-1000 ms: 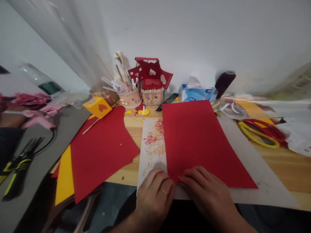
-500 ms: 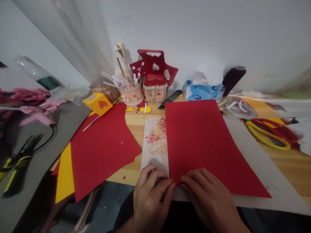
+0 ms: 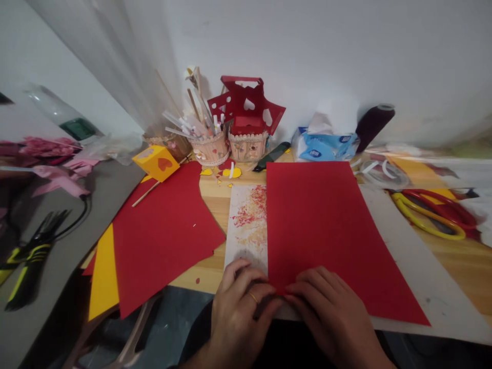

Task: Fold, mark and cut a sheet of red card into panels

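A large red sheet of paper (image 3: 323, 220) lies on a white board (image 3: 411, 246) right in front of me. My left hand (image 3: 244, 302), with a ring on one finger, is closed at the sheet's near left corner, thumb and fingertips pinching its edge. Close beside it, my right hand (image 3: 326, 307) has its fingers curled over the near edge of the same sheet, the thumb tucked below. The fingertips of both hands almost meet, and the paper between them is mostly hidden. Red and yellow marks speckle the board left of the sheet.
More red paper (image 3: 165, 230) and yellow paper (image 3: 103, 277) lie at left, under a yellow paper box on a stick (image 3: 157, 163). Behind stand a pen holder (image 3: 210, 148), a red cut-out box (image 3: 248, 124) and a tissue pack (image 3: 325, 143). Scissors (image 3: 430, 212) rest at right.
The red sheet's near right corner sits slightly lower and its far edge is now more level. My left thumb has shifted a little right; both hands stay at the near edge.
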The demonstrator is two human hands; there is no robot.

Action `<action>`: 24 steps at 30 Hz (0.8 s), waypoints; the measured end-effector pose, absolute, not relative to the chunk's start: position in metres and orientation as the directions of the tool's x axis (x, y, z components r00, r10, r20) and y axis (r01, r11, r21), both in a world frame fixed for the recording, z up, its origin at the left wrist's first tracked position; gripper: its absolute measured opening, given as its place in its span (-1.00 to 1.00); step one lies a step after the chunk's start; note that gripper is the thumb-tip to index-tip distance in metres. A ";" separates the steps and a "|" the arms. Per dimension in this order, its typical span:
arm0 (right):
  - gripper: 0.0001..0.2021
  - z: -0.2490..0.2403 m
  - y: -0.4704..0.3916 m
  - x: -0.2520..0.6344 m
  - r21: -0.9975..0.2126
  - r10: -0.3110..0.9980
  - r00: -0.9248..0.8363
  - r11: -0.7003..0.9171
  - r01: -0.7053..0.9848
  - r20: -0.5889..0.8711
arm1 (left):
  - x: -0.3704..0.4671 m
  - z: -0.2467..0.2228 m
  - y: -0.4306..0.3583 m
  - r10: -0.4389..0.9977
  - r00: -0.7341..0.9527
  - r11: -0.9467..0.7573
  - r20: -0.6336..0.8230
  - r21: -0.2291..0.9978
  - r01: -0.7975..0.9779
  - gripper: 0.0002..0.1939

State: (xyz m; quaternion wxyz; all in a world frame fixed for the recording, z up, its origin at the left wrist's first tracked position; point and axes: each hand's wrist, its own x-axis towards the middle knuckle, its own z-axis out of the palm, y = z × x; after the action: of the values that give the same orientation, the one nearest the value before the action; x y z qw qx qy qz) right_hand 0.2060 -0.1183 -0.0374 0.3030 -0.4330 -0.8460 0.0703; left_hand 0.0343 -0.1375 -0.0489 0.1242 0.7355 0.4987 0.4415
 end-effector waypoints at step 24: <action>-0.76 -0.032 -0.116 0.199 -0.259 0.829 -0.476 0.548 0.795 0.294 | 0.039 -0.043 -0.130 0.941 0.050 -0.261 0.335 0.624 0.736 -0.88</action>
State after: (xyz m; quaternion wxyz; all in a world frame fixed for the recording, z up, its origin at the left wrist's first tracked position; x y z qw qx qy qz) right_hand 0.1986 -0.1159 -0.0318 0.1954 -0.4734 -0.8578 0.0433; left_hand 0.0395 -0.1299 -0.0432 0.1438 0.7101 0.5905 0.3555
